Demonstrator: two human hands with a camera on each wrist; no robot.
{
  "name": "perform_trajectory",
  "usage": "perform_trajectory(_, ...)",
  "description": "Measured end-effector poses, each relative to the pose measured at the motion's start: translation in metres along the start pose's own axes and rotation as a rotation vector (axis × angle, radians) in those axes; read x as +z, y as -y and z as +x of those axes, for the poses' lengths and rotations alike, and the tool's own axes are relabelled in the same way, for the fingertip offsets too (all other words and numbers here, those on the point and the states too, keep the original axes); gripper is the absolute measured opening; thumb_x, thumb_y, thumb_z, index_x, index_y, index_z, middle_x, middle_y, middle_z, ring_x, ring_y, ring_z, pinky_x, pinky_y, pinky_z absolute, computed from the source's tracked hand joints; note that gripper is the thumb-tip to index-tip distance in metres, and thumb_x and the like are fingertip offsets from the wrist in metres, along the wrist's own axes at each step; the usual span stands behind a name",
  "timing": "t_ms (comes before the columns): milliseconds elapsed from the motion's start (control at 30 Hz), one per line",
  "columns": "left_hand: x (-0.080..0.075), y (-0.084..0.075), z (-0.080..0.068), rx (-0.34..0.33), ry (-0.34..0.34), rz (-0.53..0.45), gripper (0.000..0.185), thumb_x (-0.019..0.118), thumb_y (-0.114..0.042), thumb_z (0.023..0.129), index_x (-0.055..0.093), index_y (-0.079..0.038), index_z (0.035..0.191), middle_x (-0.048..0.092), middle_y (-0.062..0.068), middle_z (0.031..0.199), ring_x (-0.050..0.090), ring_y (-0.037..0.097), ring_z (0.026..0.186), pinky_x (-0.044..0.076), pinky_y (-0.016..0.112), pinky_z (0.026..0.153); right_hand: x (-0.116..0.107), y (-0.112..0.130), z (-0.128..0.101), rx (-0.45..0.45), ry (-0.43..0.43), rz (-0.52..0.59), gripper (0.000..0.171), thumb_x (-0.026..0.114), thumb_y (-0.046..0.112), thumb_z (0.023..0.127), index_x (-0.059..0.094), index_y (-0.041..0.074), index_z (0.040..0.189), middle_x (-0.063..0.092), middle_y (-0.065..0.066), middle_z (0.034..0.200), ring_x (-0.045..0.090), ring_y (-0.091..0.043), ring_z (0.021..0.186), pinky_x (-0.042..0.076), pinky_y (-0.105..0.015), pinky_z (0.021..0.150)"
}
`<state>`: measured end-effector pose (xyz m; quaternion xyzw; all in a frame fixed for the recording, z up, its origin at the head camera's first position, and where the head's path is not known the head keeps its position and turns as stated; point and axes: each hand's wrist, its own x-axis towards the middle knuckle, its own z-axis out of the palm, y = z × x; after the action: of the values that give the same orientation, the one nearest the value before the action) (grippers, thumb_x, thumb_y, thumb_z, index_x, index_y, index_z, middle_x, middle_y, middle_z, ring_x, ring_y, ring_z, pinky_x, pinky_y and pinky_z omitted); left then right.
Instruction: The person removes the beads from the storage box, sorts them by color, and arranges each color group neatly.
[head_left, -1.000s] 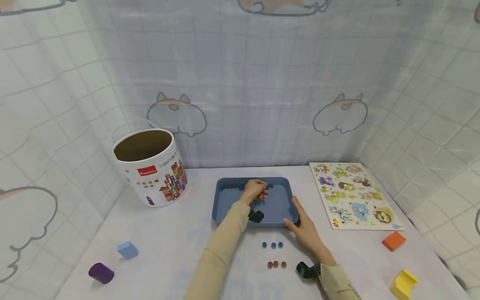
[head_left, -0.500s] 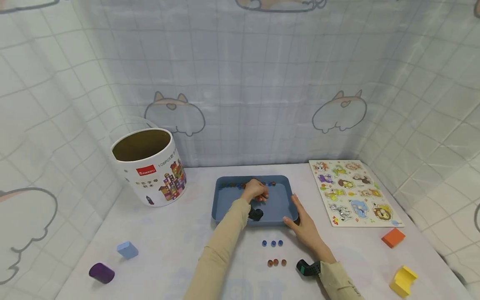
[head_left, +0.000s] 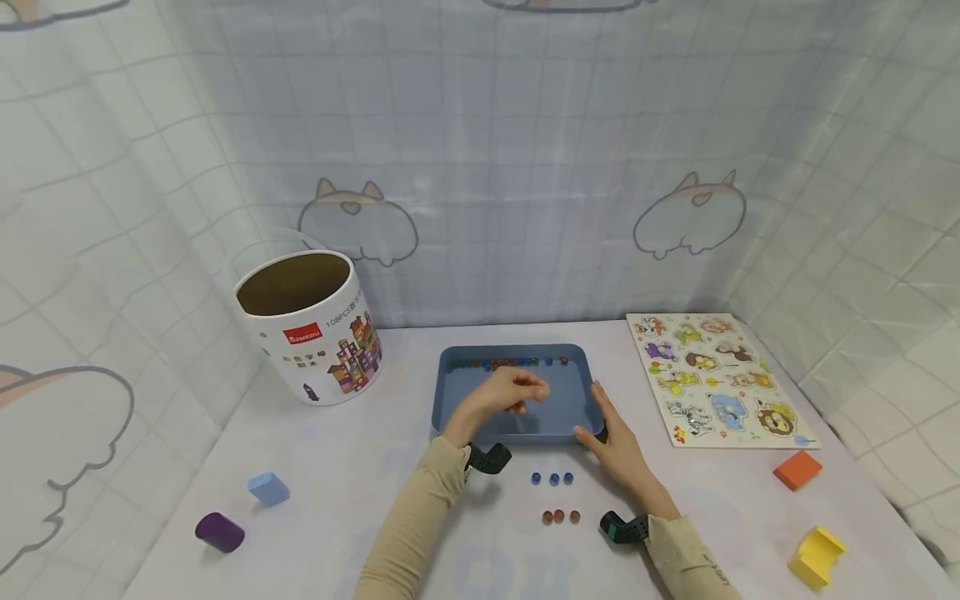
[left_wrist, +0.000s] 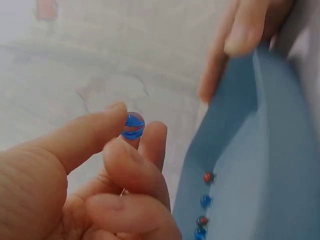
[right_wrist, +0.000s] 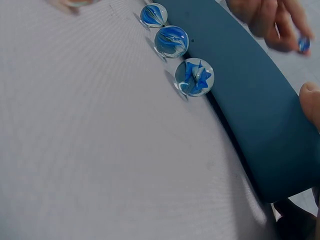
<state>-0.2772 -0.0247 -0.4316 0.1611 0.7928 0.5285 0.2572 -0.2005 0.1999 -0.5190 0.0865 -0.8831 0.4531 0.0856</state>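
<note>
My left hand [head_left: 498, 396] is over the blue tray [head_left: 570, 435] and pinches a clear marble with blue swirls [left_wrist: 133, 126] between thumb and fingertips. Along the tray's far wall lies a row of several blue and reddish marbles [head_left: 564, 361], partly behind that hand. My right hand [head_left: 626, 454] rests against the tray's near right corner, thumb at the front and extended fingers along the right side. In front of the tray, on the table, sit three blue marbles [head_left: 554, 479], with three reddish-brown marbles [head_left: 558, 517] in a row nearer me.
A white printed bucket [head_left: 315, 333] stands at the back left. An animal puzzle board [head_left: 712, 379] lies at the right. Loose blocks sit at the sides: light blue [head_left: 268, 489], purple [head_left: 220, 532], orange-red [head_left: 798, 470] and yellow [head_left: 817, 557]. Patterned curtains [head_left: 510, 183] enclose the table.
My left hand has lifted away from the row of marbles and come back toward me, with a blue marble in its fingertips. The right hand stays at the tray's corner.
</note>
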Motion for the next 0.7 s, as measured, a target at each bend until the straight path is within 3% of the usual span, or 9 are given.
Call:
perform_trajectory(133, 0.011, 0.003, -0.029, 0.034, 0.051, -0.013, 0.033, 0.067, -0.019, 0.092, 0.066, 0.000, 0.119, 0.068, 0.018, 0.106, 0.044, 0.013, 0.054, 0.037, 0.029, 0.055, 0.000, -0.001, 0.001, 0.003, 0.008, -0.018, 0.082, 0.064, 0.033, 0.093, 0.017, 0.012, 0.156, 0.015, -0.016, 0.162, 0.018, -0.043, 0.146, 0.019, -0.060, 0.115)
perform_trajectory(267, 0.022, 0.013, -0.049, 0.049, 0.054, 0.043, 0.025, 0.071, -0.016, 0.089, 0.072, -0.002, 0.110, 0.072, 0.008, 0.096, 0.043, 0.014, 0.054, 0.038, 0.029, 0.055, 0.001, -0.002, 0.001, 0.007, 0.008, -0.031, 0.083, 0.064, 0.033, 0.092, 0.016, 0.012, 0.156, 0.014, -0.016, 0.162, 0.019, -0.042, 0.147, 0.020, -0.059, 0.115)
perform_trajectory(400, 0.033, 0.025, -0.058, 0.063, 0.023, 0.097, 0.018, 0.073, -0.016, 0.087, 0.075, -0.005, 0.102, 0.073, 0.003, 0.091, 0.049, 0.010, 0.057, 0.042, 0.025, 0.055, 0.002, -0.004, 0.000, -0.004, 0.005, -0.031, 0.083, 0.064, 0.033, 0.093, 0.016, 0.012, 0.156, 0.014, -0.015, 0.162, 0.019, -0.042, 0.147, 0.020, -0.059, 0.115)
perform_trajectory(567, 0.046, 0.036, -0.065, 0.105, -0.063, 0.170, 0.014, 0.077, -0.016, 0.083, 0.078, -0.010, 0.094, 0.074, 0.002, 0.089, 0.048, 0.007, 0.058, 0.038, 0.021, 0.052, 0.001, -0.006, 0.000, -0.015, -0.006, -0.024, 0.083, 0.065, 0.033, 0.092, 0.017, 0.012, 0.156, 0.016, -0.016, 0.162, 0.020, -0.042, 0.146, 0.021, -0.059, 0.114)
perform_trajectory(700, 0.057, 0.043, -0.068, 0.082, -0.112, 0.180, 0.012, 0.080, -0.018, 0.080, 0.078, -0.014, 0.091, 0.074, -0.001, 0.088, 0.055, 0.006, 0.061, 0.042, 0.021, 0.052, 0.001, -0.006, 0.000, -0.021, -0.011, -0.031, 0.083, 0.065, 0.034, 0.092, 0.017, 0.013, 0.156, 0.016, -0.016, 0.162, 0.021, -0.042, 0.146, 0.022, -0.059, 0.114)
